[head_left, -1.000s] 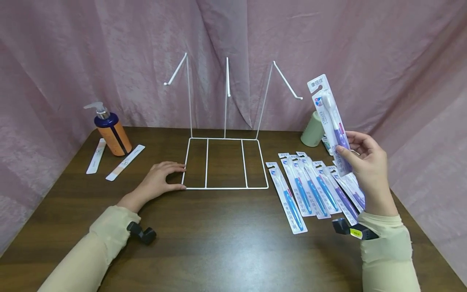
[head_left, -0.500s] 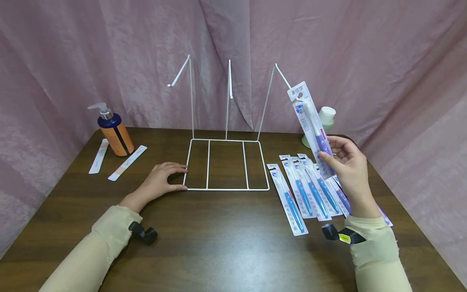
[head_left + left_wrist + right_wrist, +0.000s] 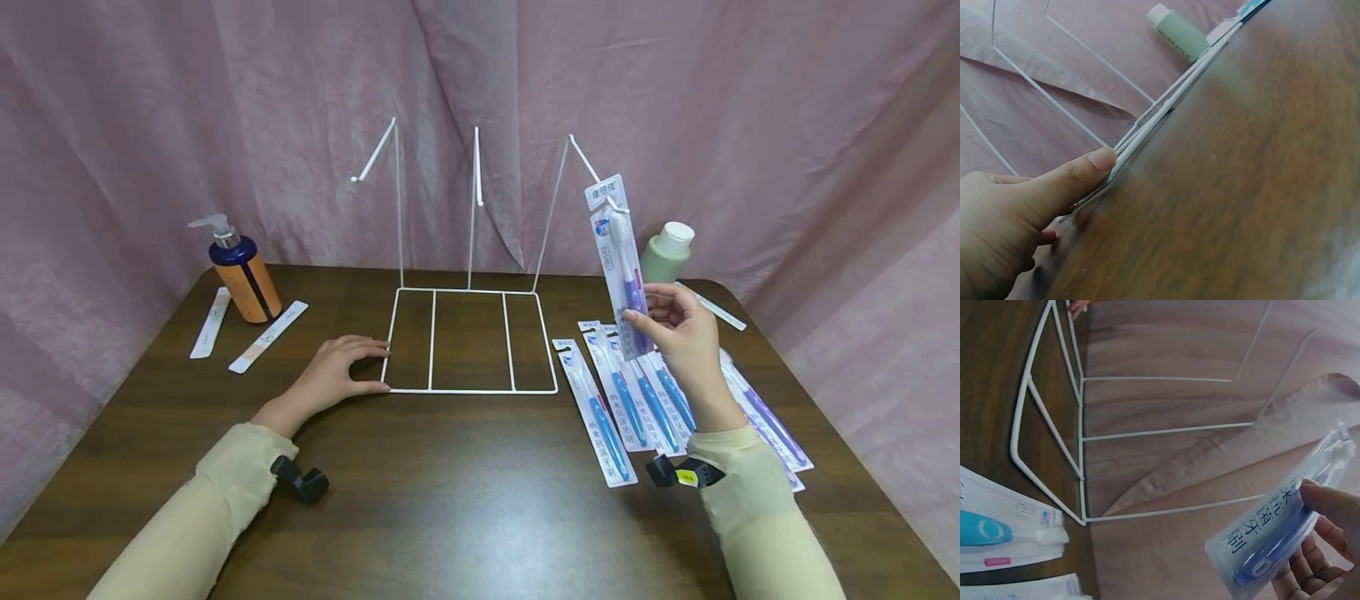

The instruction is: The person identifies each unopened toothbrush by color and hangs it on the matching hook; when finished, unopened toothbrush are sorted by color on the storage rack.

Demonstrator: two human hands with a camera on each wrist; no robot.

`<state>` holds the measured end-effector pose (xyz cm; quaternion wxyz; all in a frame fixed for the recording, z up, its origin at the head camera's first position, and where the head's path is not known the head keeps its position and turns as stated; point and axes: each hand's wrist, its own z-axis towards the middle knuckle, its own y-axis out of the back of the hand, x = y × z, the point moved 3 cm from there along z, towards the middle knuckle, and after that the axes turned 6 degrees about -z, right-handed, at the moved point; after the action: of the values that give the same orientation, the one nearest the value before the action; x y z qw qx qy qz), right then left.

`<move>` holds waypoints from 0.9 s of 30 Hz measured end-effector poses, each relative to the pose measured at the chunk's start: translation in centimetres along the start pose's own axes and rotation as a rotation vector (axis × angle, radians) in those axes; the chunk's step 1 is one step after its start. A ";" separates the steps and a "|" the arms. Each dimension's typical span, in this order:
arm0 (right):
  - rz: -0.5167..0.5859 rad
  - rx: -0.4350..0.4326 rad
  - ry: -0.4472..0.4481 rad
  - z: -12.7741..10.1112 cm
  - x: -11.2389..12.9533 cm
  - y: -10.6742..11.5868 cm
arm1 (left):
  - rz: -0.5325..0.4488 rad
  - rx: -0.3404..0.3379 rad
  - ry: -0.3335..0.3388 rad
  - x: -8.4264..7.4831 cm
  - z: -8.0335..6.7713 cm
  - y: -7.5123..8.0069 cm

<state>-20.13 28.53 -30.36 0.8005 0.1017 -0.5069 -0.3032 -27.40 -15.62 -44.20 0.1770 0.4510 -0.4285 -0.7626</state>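
Note:
My right hand [image 3: 678, 337] pinches a purple toothbrush in clear-and-white packaging [image 3: 618, 275] by its lower end, between thumb and fingers. The pack's top hole overlaps the tip of the right arm [image 3: 584, 158] of a white wire rack [image 3: 472, 392], with the hook end showing in front of the card. In the right wrist view the pack [image 3: 1272, 528] is tilted. My left hand [image 3: 330, 375] rests at the rack's front left corner, thumb and fingertips touching its base wire; its thumb [image 3: 1079, 178] presses the corner in the left wrist view.
Several packaged toothbrushes, blue [image 3: 596, 417] and purple [image 3: 772, 421], lie on the table at right. A green bottle [image 3: 663, 254] stands behind my right hand. At left are an orange pump bottle [image 3: 247, 283] and two white strips [image 3: 267, 337]. A pink curtain [image 3: 300, 167] hangs behind.
My right hand has carried the purple toothbrush pack left and slightly down, from beside the rack to its right hook. My left hand keeps its place on the rack's corner.

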 end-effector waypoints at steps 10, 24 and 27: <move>-0.025 -0.021 -0.061 1.7 -0.3 -2.7 | 0.005 0.007 -0.004 -0.4 0.0 0.3; 0.083 -0.072 -0.111 5.8 -1.7 -6.8 | 0.005 0.004 -0.012 -0.6 0.1 0.3; 0.068 -0.086 -0.128 6.6 -1.8 -7.5 | 0.005 0.003 -0.007 -0.5 0.0 0.3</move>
<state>-29.32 24.55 -32.21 0.7798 0.0305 -0.5468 -0.3033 -27.14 -15.52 -43.67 0.1767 0.4475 -0.4314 -0.7632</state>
